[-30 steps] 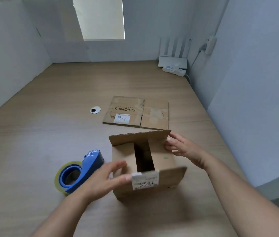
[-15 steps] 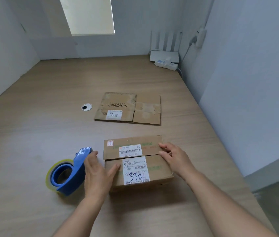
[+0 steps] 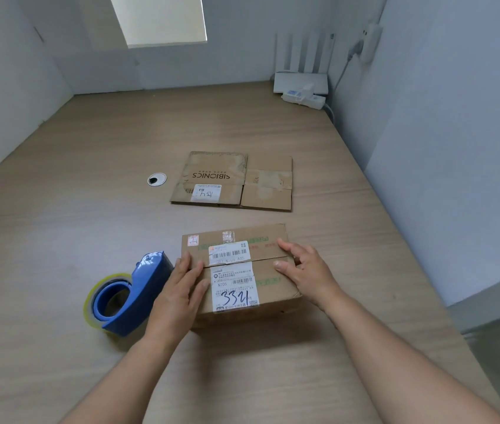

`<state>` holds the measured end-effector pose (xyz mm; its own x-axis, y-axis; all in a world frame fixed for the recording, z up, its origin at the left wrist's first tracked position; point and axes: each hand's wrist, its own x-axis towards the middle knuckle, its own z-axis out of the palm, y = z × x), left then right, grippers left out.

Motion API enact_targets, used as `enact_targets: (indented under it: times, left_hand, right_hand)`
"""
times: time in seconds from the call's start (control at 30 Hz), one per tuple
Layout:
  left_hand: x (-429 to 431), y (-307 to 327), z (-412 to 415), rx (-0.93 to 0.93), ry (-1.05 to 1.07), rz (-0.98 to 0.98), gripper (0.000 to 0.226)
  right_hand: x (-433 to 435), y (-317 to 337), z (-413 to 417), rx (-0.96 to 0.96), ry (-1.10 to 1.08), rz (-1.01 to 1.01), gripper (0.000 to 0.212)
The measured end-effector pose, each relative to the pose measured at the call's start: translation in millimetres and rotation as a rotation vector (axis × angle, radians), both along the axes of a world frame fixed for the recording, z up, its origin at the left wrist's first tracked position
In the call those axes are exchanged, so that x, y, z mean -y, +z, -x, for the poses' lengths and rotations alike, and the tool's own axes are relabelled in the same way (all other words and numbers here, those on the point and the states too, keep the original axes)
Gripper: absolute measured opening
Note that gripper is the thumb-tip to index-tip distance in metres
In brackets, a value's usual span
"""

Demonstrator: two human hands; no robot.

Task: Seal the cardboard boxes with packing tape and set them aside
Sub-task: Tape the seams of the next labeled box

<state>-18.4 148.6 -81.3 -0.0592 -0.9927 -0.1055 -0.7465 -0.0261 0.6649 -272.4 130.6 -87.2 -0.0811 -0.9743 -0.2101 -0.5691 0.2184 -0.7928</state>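
Rectangular cardboard box (image 3: 268,293), flaps flat under uncurled left hand (image 3: 178,296) and right hand (image 3: 306,270)

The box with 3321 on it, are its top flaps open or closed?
Closed: both flaps of the box lie flat, meeting at a seam, with the left hand and right hand resting on top.

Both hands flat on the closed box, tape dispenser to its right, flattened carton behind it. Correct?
One thing is wrong: the head view shows the tape dispenser to the left of the box, beside the left hand. The rest holds: the left hand and right hand lie flat on the closed flaps, and the flattened carton lies behind.
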Motion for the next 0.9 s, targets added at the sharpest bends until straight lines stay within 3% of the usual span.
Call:
enact_targets:
  times: [0.2,0.37,0.47,0.6,0.7,0.8,0.9]
  left_hand:
    - [4.4,-2.3,-7.6,0.005,-0.007,0.016,0.045]
    - [11.3,0.7,-12.0,0.077,-0.063,0.048,0.042]
    - [15.8,8.4,-15.1,0.129,-0.090,0.084,0.031]
    - [17.9,20.6,-43.5,0.181,0.152,0.194,0.030]
    - [22.0,9.9,-78.7,0.357,0.322,-0.015,0.046]
    - [22.3,-2.4,-88.8,0.460,0.278,-0.273,0.057]
    - [28.2,-2.2,-84.5,0.510,0.251,-0.305,0.054]
  right_hand:
    - [-4.6,0.6,-8.7,0.022,-0.058,0.014,0.044]
    - [-5.9,7.7,-32.8,-0.204,-0.065,-0.028,0.063]
    - [-8.6,9.4,-40.2,-0.209,-0.088,-0.033,0.066]
    - [-9.7,10.7,-38.8,-0.185,-0.093,-0.044,0.065]
    - [-7.0,12.5,-40.7,-0.188,-0.092,-0.056,0.065]
    - [1.2,16.6,-44.9,-0.184,-0.076,-0.081,0.065]
    - [10.0,19.5,-47.4,-0.182,-0.053,-0.100,0.066]
